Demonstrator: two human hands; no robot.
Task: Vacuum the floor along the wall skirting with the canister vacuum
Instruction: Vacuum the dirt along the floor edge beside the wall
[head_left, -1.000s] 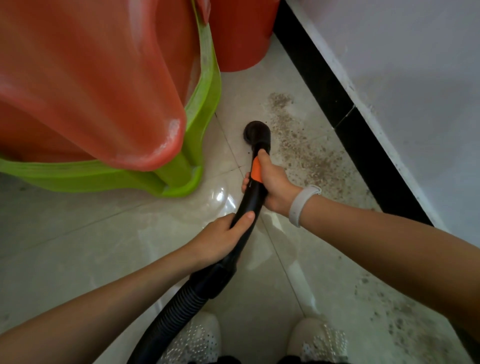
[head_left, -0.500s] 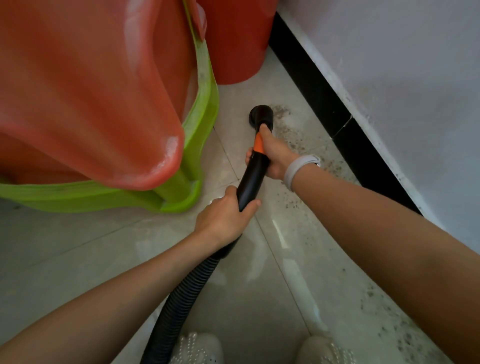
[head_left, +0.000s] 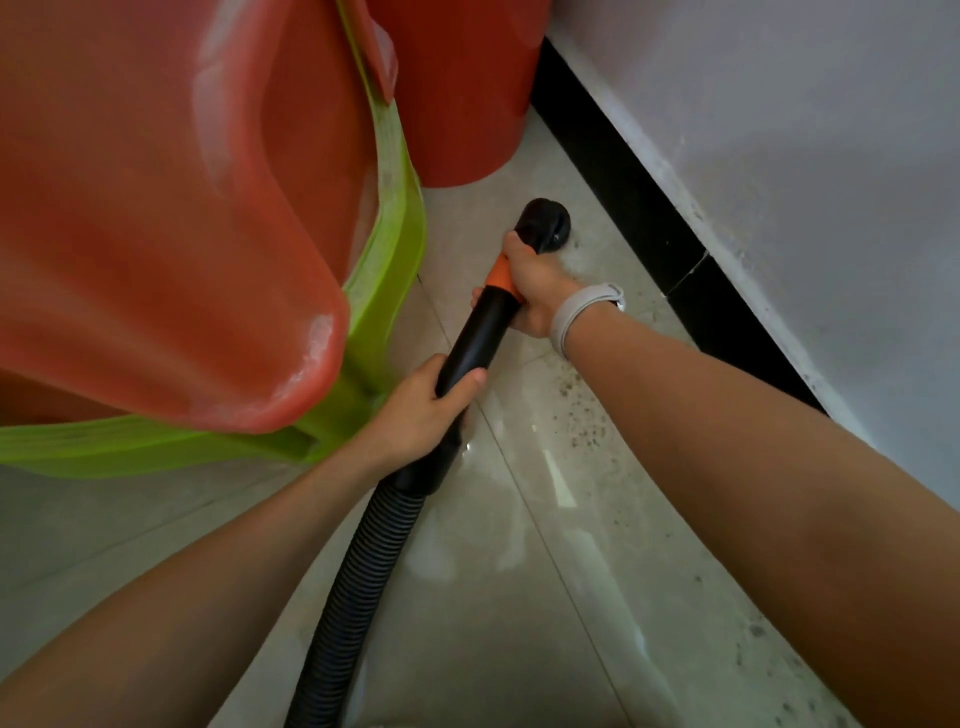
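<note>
Vacuuming by skirting (head_left: 613, 171)
Both hands, L (head_left: 421, 410) & R (head_left: 535, 291), fingers clamped on wand (head_left: 475, 343), steering nozzle (head_left: 543, 223) over floor (head_left: 519, 597) dirt.

Nozzle (head_left: 543, 224) between tub (head_left: 457, 93) and skirting (head_left: 644, 218)

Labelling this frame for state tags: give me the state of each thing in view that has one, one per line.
left hand: grips the black tube, fingers curled round it
right hand: grips the tube by the orange collar
vacuum nozzle: down on the floor, beside the black skirting, apart from it
ribbed hose: joined to the tube, trails toward the person
floor tiles: dark specks along the skirting
red tub: nested in the green tub
</note>
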